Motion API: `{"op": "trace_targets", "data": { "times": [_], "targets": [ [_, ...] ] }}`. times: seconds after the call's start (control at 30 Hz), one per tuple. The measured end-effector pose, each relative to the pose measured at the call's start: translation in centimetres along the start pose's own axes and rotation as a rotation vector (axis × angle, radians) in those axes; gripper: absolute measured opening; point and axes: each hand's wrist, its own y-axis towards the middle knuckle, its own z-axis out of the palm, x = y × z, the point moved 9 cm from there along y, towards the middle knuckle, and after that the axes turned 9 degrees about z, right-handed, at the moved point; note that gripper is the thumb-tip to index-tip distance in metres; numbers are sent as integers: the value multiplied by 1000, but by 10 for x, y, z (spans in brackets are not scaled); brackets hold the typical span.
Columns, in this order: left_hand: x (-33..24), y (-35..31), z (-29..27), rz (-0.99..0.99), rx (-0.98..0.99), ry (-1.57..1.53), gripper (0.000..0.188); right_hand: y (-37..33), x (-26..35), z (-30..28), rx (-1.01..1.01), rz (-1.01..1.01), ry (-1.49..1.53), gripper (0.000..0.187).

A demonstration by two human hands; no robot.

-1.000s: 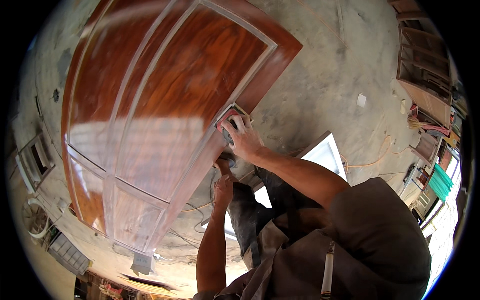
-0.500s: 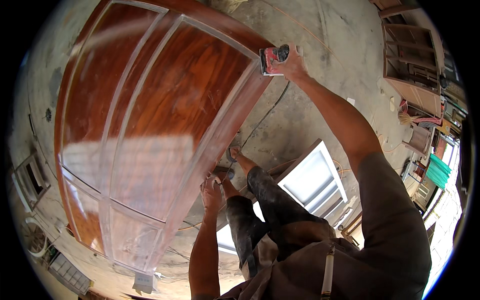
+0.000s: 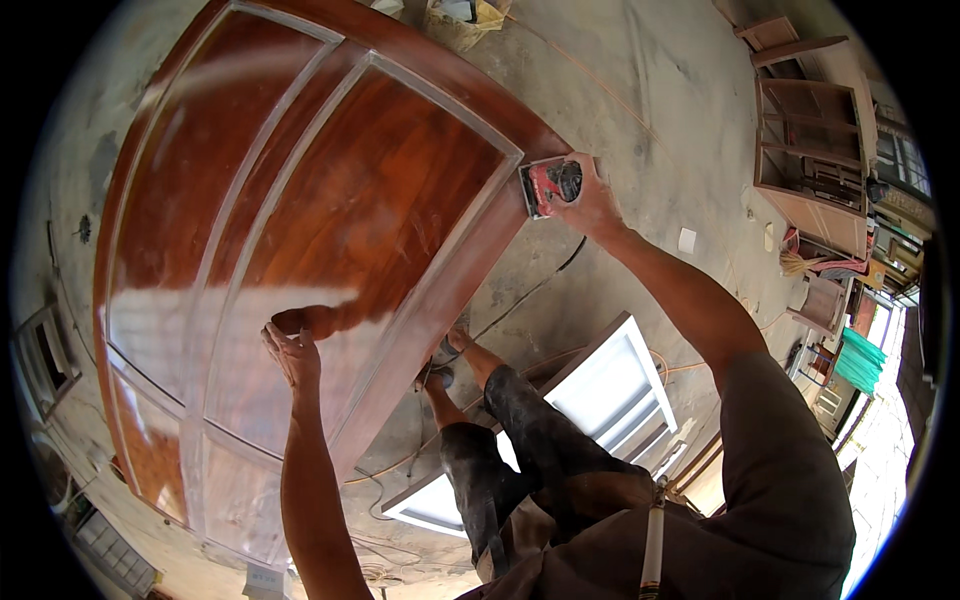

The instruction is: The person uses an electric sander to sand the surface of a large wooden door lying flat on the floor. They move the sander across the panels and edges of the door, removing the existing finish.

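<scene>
A reddish-brown panelled wooden door [image 3: 400, 170] fills the left half of the view, glossy on its panels and dusty pale along its mouldings and near stile. At its right corner my right hand [image 3: 592, 205] is wrapped round a red and black power sander [image 3: 552, 188], whose pad lies on the frame. A black cord [image 3: 527, 297] trails from the sander's side toward my feet. My left hand [image 3: 292, 357] hovers over the lower part of the long panel, fingers extended, with nothing visible in it. Its dark reflection shows in the varnish beside it.
White panelled pieces [image 3: 612, 385] lie by my legs. An orange cable [image 3: 590, 80] crosses the concrete floor. At the far right stands a brown wooden cabinet frame [image 3: 812, 130]. A yellowish bag [image 3: 465, 22] sits beyond the door, and a grey box [image 3: 263, 580] is at its lower end.
My left hand has let go of the door's near edge and moved left over the panel. The sander stays at the corner in my right hand, appearing lower as the view shifts.
</scene>
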Motion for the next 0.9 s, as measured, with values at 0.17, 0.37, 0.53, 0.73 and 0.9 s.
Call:
{"op": "trace_targets", "data": {
  "times": [0.17,0.37,0.53,0.73,0.9],
  "targets": [
    [49,41,17,-559,308,-198,150,52,11,-17,-18,-127,-42,71],
    [-21,56,-9,-957,353,-195,173,105,94,-5,-48,-243,-137,71],
    [-33,56,-13,-1043,384,-206,176,162,151,24,44,-166,-108,72],
    [-41,59,-24,-1098,385,-275,178,206,235,44,-13,-239,-261,73],
    [-47,61,-19,-1110,398,-307,179,241,305,56,-87,-336,-295,69]
  ]
}}
